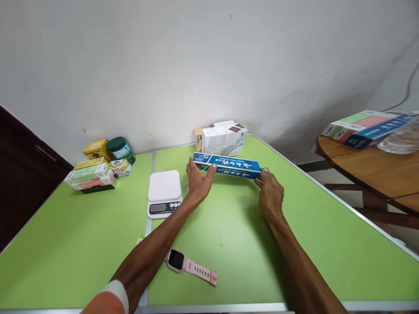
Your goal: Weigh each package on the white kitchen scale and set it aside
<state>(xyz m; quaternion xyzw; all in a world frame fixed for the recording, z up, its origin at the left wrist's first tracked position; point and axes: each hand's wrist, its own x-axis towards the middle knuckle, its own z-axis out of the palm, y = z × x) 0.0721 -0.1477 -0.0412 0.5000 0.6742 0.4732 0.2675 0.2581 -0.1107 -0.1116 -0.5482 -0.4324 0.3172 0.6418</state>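
Far left: dark brown panel (22,174) with a metal fitting, up against a plain grey-white wall (209,65) with a few dark specks; green table (81,257) ran across most of the view, metal-edged; on its left part a cluster sat near the wall: yellow box (96,149), dark green tub (119,148), small white-and-yellow box (121,168), stacked long cartons (91,174); metal strip (153,162) split the tabletop front to back; white scale (164,186) sat over the strip, display dark; pink watch (176,260) lay nearer the front, strap partly hidden by the left forearm; left hand (199,181) was closed to box width on the left end of the blue box (229,165), thumb on the near face; box was held above the green surface, slightly tilted, in front of white carton (222,141) by the wall; right hand (271,194) pinched its right end, fingers nearly together; far right, separate wooden table (373,170) carried long cartons (366,124) and a clear container (401,140); cable (408,89) ran along the wall behind.
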